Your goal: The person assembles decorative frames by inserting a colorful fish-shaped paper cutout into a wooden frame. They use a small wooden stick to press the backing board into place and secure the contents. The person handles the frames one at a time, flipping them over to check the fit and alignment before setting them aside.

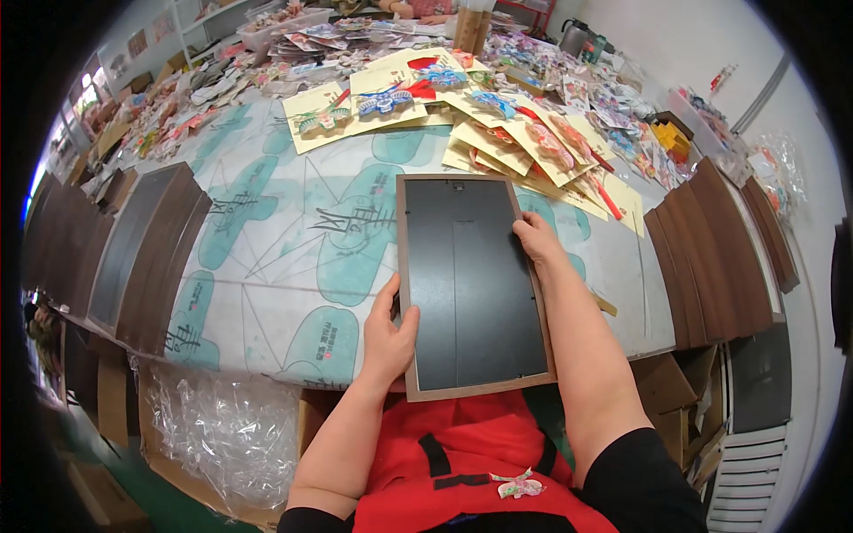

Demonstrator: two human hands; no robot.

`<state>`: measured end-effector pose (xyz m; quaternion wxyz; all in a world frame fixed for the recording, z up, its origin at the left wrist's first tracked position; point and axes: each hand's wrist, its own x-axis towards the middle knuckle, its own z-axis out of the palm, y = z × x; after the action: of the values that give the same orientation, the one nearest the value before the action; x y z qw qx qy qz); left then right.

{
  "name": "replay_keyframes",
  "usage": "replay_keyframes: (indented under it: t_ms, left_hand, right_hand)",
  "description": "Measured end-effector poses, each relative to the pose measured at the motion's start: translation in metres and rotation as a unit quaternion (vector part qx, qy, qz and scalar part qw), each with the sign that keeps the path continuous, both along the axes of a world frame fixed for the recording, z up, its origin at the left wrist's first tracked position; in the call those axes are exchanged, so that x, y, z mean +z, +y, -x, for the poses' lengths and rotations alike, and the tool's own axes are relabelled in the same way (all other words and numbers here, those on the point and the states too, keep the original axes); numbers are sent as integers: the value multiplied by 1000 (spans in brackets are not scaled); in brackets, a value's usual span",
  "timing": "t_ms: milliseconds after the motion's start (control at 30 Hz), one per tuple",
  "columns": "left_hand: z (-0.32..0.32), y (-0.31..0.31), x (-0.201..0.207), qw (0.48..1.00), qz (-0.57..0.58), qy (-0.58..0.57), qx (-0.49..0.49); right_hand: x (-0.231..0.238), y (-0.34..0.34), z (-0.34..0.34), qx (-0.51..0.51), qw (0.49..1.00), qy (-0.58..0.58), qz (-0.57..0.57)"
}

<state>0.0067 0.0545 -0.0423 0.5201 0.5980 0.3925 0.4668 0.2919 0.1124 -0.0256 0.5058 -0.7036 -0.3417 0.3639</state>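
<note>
Between my two hands is a picture frame (475, 284) with a brown wooden rim, its black backing board turned up toward me. It is held at the table's near edge, over my red apron. My left hand (388, 336) grips the frame's left side, thumb along the rim and fingers partly hidden. On the upper right side, my right hand (536, 238) is closed round the rim with the thumb on top. Past the frame's far end lie cream cards (506, 147) bearing colourful kite-shaped pieces and red tassels.
Brown frames are stacked at the left (155, 258) and right (711, 258). A white sheet with teal prints (267, 213) covers the table. Heaps of small packets (311, 40) fill the far side. Below the left edge sits a carton of clear plastic wrap (227, 435).
</note>
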Motion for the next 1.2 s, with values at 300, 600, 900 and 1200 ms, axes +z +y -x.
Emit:
replay_keyframes:
  t_ms: [300,600,900,1200]
  left_hand:
    - [0,4,2,999,-26,35,11]
    - [-3,0,0,999,-15,36,24]
    - [-6,-2,4,1000,9,6,26]
    - [-12,-1,7,998,41,-14,40]
  right_hand:
    - [6,-36,13,92,992,69,-60]
    - [40,-179,58,159,980,119,-21]
    - [44,-188,67,153,986,62,4]
    - [45,-186,60,194,979,-7,60]
